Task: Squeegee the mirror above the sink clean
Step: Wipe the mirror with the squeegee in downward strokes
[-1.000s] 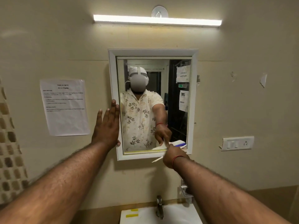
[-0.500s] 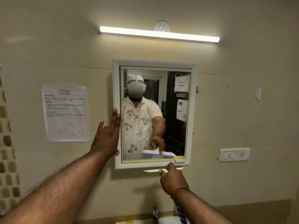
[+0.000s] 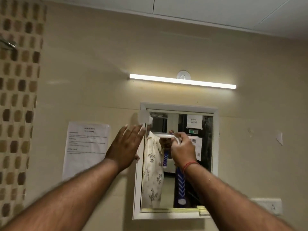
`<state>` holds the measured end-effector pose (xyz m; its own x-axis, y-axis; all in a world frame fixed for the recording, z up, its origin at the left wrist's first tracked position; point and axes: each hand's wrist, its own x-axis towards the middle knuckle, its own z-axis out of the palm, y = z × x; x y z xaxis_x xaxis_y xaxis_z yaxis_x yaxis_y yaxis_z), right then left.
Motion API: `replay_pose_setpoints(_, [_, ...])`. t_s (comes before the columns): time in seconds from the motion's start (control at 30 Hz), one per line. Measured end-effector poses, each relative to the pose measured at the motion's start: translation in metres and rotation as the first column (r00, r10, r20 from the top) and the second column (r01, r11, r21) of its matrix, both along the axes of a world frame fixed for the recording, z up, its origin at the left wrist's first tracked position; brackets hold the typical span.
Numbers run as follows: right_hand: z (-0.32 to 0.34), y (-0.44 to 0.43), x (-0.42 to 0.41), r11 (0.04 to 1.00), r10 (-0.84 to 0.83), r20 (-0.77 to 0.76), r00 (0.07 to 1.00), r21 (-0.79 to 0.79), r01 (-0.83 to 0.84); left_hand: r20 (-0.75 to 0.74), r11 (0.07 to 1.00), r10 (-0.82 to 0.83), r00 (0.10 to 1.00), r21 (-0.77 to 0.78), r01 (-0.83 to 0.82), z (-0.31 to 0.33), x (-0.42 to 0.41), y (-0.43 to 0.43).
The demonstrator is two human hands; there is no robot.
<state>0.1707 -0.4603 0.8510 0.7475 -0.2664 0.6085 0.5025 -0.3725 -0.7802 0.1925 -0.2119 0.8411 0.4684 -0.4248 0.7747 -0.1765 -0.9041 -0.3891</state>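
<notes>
A white-framed mirror [image 3: 176, 213] hangs on the beige wall. My right hand [image 3: 182, 150] is closed around a squeegee [image 3: 180, 184] with a blue-and-white handle that hangs down below my wrist. Its white blade lies horizontally against the glass in the mirror's upper part, partly hidden by my fingers. My left hand [image 3: 124, 147] is flat, fingers spread, on the wall and the mirror's left frame edge. The glass reflects a person in a floral shirt and the squeegee.
A lit tube light [image 3: 182, 81] runs above the mirror. A printed paper sheet [image 3: 86, 147] is taped to the wall at left, beside a strip of brown mosaic tiles [image 3: 18, 97]. A white switch plate [image 3: 270, 205] sits at lower right.
My right hand has lifted the squeegee from below the mirror's bottom edge to its upper part. The view has tilted upward, so the sink is out of sight. My left hand stays on the frame.
</notes>
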Motion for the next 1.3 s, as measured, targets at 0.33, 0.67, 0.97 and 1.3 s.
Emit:
replay_pose_setpoints(0.33, [0.095,0.011,0.033,0.987,-0.119,0.123,0.985,-0.089,0.13,-0.11,0.978,0.195,0.975,-0.05,-0.201,0.058,0.031,-0.032])
replay_pose_setpoints(0.67, [0.092,0.014,0.046,0.992,-0.081,0.146,0.986,-0.085,0.094,-0.128,0.982,0.172,0.977,-0.055,-0.18,0.055,0.032,-0.025])
replay_pose_setpoints(0.97, [0.097,0.022,0.045,0.992,-0.04,0.128,0.991,-0.111,0.054,-0.148,0.988,0.107,0.983,-0.093,-0.121,0.053,0.031,-0.024])
replay_pose_setpoints(1.3, [0.09,0.035,0.042,0.995,-0.036,0.099,0.994,-0.089,0.045,-0.163,0.985,0.048,0.985,-0.154,-0.074,0.046,0.023,-0.027])
